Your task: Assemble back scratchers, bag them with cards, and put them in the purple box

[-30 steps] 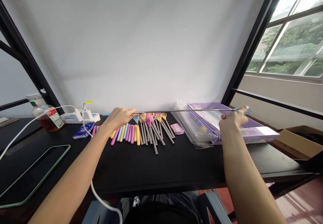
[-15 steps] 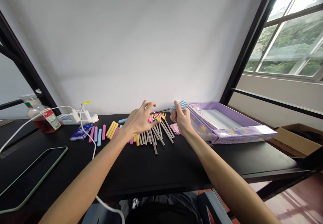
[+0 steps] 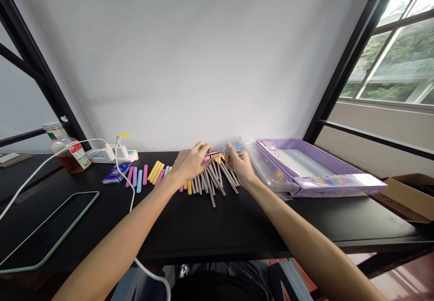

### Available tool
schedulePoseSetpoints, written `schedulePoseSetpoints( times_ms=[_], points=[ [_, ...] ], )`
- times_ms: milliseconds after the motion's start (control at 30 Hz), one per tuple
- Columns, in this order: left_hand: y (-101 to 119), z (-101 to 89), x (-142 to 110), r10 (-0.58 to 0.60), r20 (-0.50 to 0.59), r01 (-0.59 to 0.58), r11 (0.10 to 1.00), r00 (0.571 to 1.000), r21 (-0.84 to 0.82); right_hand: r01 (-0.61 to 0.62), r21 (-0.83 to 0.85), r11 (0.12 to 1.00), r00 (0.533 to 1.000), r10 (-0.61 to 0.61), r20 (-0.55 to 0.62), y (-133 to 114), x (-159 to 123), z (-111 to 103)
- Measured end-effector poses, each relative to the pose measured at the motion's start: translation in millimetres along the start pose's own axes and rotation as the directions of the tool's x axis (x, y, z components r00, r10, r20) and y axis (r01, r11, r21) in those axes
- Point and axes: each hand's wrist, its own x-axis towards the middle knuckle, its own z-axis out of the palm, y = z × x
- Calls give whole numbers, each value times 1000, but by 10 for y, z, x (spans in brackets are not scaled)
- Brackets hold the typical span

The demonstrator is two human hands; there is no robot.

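Note:
A back scratcher with a thin metal rod (image 3: 216,153) and a blue claw-shaped head (image 3: 238,147) is held level between my two hands, above the desk. My left hand (image 3: 193,162) pinches the rod's left end. Closed near the blue head is my right hand (image 3: 238,162), somewhat smeared by motion. Under and between them lies a fan of metal scratcher rods (image 3: 213,181), with yellow and pink claw heads partly hidden behind my hands. Left of these lie coloured handle sleeves, among them yellow ones (image 3: 155,171) and a blue one (image 3: 139,181).
On the right stands an open purple box (image 3: 339,185) with clear plastic (image 3: 259,165) beside it. At the left are a bottle (image 3: 69,152), a power strip (image 3: 101,155), a blue packet (image 3: 115,173), a phone (image 3: 50,233) and a white cable (image 3: 133,197) crossing the black desk (image 3: 244,228).
The camera view has shifted slightly, so the desk items appear further right. My right hand has come closer to my left along the scratcher, and less of the rod shows between them.

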Motion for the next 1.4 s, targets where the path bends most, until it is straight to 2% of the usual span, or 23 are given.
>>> schedulePoseSetpoints(
  times_ms=[100, 233, 333, 467, 567, 733, 800, 833, 867, 933, 1000, 1067, 1133, 1300, 1400],
  points=[
    [-40, -40, 0, -32, 60, 24, 991, 998, 135, -43, 166, 985, 988, 66, -137, -9, 62, -105],
    [-25, -21, 46, 10, 79, -25, 982, 997, 190, -57, 163, 985, 991, 76, -112, -11, 67, -133],
    [-10, 7, 53, 36, 33, -41, 983, 999, 178, -41, 103, 994, 995, 50, -90, -5, 44, -101],
    [-31, 11, -5, 48, -21, -45, 990, 999, 137, -101, 132, 986, 995, 103, -9, -3, 24, -57],
    [-68, 4, -71, 44, 13, -45, 998, 999, 48, -133, 132, 982, 991, 131, 21, -9, 28, -60],
    [-65, -6, -114, -16, 0, 15, 976, 1000, -218, -80, 89, 993, 997, 79, 13, -137, 70, -219],
    [-12, 11, -101, -59, 3, 57, 941, 998, -334, -33, -18, 999, 999, 34, 11, -239, 84, -355],
    [22, 30, -92, -77, 12, 76, 919, 997, -387, 4, -144, 990, 1000, -3, 6, -290, 87, -435],
    [58, 58, -83, -88, 25, 90, 898, 996, -432, 53, -322, 945, 998, -55, 2, -335, 88, -519],
    [121, 131, -73, -89, 59, 106, 869, 994, -482, 117, -692, 713, 989, -148, 15, -396, 89, -685],
    [155, 208, -74, -88, 87, 119, 867, 992, -484, 121, -851, 510, 990, -123, 67, -409, 95, -824],
    [158, 260, -85, -86, 101, 124, 875, 991, -468, 94, -891, 444, 995, -62, 74, -381, 110, -925],
    [140, 275, -101, -84, 105, 123, 884, 991, -451, 33, -925, 379, 999, -40, 20, -326, 126, -995],
    [111, 235, -134, -95, 123, 136, 914, 988, -383, -45, -998, 52, 996, 80, -41, -181, 133, -1091],
    [127, 230, -142, -92, 149, 140, 925, 985, -354, -77, -996, -44, 987, 137, -82, -150, 130, -1108]
  ],
)
